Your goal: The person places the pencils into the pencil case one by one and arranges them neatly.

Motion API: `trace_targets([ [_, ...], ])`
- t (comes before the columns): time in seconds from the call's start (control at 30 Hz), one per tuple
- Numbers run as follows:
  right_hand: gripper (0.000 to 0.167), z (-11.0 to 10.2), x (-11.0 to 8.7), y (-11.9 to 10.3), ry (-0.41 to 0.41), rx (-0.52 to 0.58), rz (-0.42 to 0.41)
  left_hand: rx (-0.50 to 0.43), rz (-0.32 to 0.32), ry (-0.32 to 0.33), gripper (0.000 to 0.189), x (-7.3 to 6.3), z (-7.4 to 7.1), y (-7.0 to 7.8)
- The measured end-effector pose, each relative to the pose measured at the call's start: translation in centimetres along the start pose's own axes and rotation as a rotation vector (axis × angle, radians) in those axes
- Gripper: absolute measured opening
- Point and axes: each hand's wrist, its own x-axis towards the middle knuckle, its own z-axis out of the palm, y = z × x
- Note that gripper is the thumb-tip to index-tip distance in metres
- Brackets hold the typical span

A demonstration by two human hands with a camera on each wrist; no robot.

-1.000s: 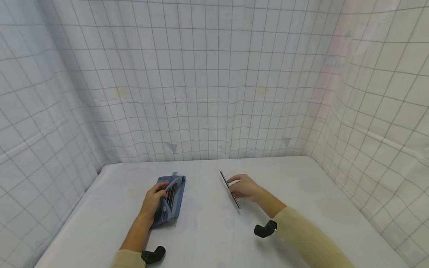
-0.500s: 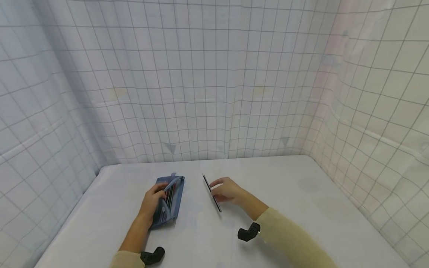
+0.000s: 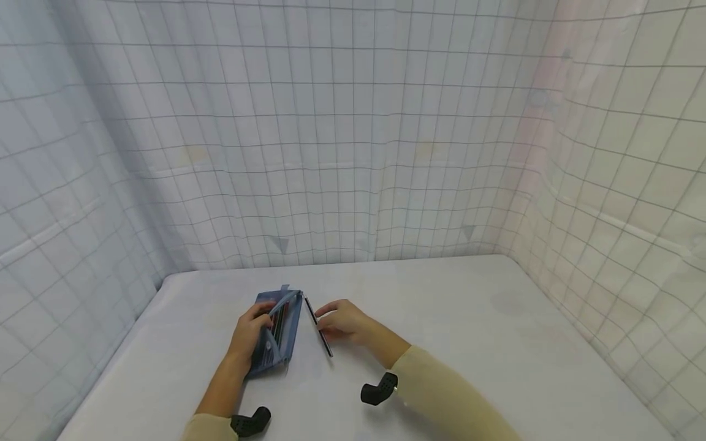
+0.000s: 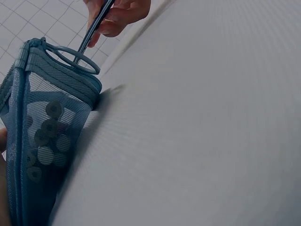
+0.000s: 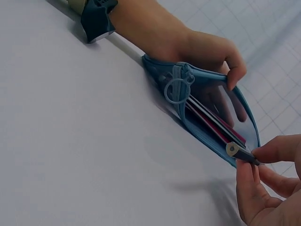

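A blue mesh zip pencil case (image 3: 296,327) lies toward the left of the table, its zip mouth parted. My left hand (image 3: 249,331) grips its left side, fingers over the rim and thumb at the opening. Inside it, several pencils (image 5: 211,120) show in the right wrist view, and round pencil ends (image 4: 49,127) show through the mesh in the left wrist view. Just right of the case, my right hand (image 3: 343,321) pinches a dark pencil (image 3: 326,345) between thumb and fingers. That pencil is slanted, its far end close to the case's upper right corner.
A white cloth covers the table (image 3: 441,318). Checked white curtains (image 3: 353,135) enclose it at the back and both sides. A ring zip pull (image 5: 178,90) hangs at one end of the case. Black wrist cameras (image 3: 379,389) sit on both forearms.
My right hand has moved left across the table with the pencil, from well right of the case to right beside it. The left hand and the case have stayed nearly in place.
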Motion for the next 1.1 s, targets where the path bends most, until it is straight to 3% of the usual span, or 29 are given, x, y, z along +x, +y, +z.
trace_targets([
  [0.3,0.027,3.8,1.7,-0.1,-0.008,0.125,0.039,-0.011,-0.013,0.007,0.055,-0.2,-0.4,0.1],
  [0.77,0.028,6.8,2.4,-0.4,0.054,0.287,0.017,-0.049,0.019,-0.039,0.056,0.1,-0.3,0.0],
  [0.97,0.029,8.5,2.4,-0.7,0.152,0.295,-0.013,-0.043,0.021,-0.047,0.057,0.1,-0.1,0.2],
  [1.1,0.025,8.8,2.4,-0.6,0.157,0.246,-0.019,-0.038,0.045,-0.045,0.055,0.1,0.1,0.2],
])
